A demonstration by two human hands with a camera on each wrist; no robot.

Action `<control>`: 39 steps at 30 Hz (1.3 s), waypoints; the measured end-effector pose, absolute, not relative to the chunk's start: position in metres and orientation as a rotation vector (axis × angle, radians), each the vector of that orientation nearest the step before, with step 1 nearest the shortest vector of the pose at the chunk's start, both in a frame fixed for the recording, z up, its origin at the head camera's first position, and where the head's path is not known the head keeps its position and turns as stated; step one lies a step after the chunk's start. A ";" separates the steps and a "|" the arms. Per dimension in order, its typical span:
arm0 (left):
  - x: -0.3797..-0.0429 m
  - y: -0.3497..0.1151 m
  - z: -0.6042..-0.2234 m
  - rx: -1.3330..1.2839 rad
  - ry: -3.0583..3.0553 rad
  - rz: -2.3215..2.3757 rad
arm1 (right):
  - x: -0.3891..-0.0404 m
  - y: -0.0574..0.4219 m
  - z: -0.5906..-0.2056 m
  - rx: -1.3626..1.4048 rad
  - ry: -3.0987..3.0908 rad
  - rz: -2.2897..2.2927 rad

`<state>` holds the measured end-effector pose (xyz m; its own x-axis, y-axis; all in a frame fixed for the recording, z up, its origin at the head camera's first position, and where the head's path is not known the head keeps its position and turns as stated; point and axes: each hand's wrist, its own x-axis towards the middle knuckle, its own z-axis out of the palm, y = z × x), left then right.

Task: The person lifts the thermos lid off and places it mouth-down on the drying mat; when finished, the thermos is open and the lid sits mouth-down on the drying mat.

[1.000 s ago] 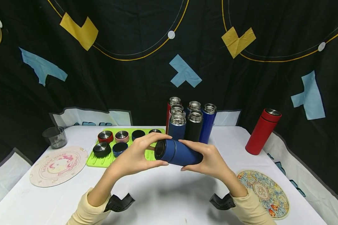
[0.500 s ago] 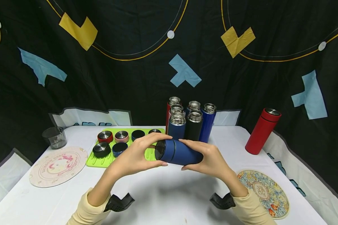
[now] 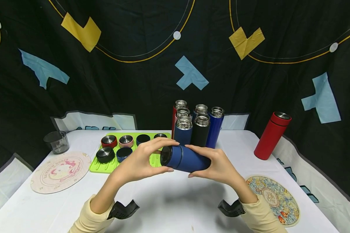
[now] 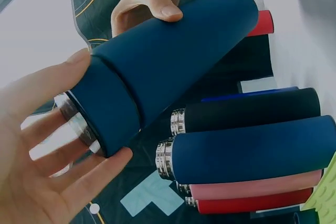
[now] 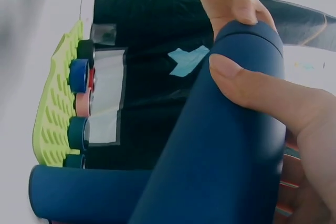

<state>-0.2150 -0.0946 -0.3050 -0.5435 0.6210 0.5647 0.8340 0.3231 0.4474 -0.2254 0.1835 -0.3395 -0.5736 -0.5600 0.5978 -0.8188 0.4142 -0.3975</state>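
Between both hands, above the white table, a dark blue insulated bottle (image 3: 193,159) lies nearly level, its lid end to the left. My left hand (image 3: 138,161) pinches the blue lid (image 4: 109,103) between thumb and fingers; the lid has a shiny metal top and sits against the body with a thin dark seam. My right hand (image 3: 215,163) grips the body near its base, thumb (image 5: 231,80) along the near side in the right wrist view. Behind them stand several uncapped bottles, among them a blue one (image 3: 182,134) and a black one (image 3: 200,132).
A green tray (image 3: 100,167) at back left bears several lids, such as a red one (image 3: 109,141) and a black one (image 3: 105,155). A clear dark cup (image 3: 57,142) and a pink round mat (image 3: 61,173) lie left; a capped red bottle (image 3: 269,139) and patterned mat (image 3: 285,207) lie right.
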 end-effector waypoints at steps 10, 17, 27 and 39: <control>-0.216 -0.093 -0.306 -1.099 -2.437 -1.182 | -0.224 0.176 -0.341 1.100 -2.149 0.669; -0.216 -0.096 -0.305 -1.296 -2.372 -1.055 | -0.224 0.183 -0.339 1.176 -2.259 0.870; -0.216 -0.096 -0.304 -1.388 -2.282 -1.013 | -0.224 0.185 -0.337 1.204 -2.368 1.027; -0.216 -0.093 -0.308 -1.113 -2.375 -1.212 | -0.224 0.178 -0.340 1.123 -2.217 0.748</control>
<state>-0.2164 -0.0927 -0.3076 -0.6762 0.5187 0.5231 0.7280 0.3615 0.5825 -0.2242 0.1784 -0.3402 -0.5074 -0.5356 0.6750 -0.8350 0.4990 -0.2317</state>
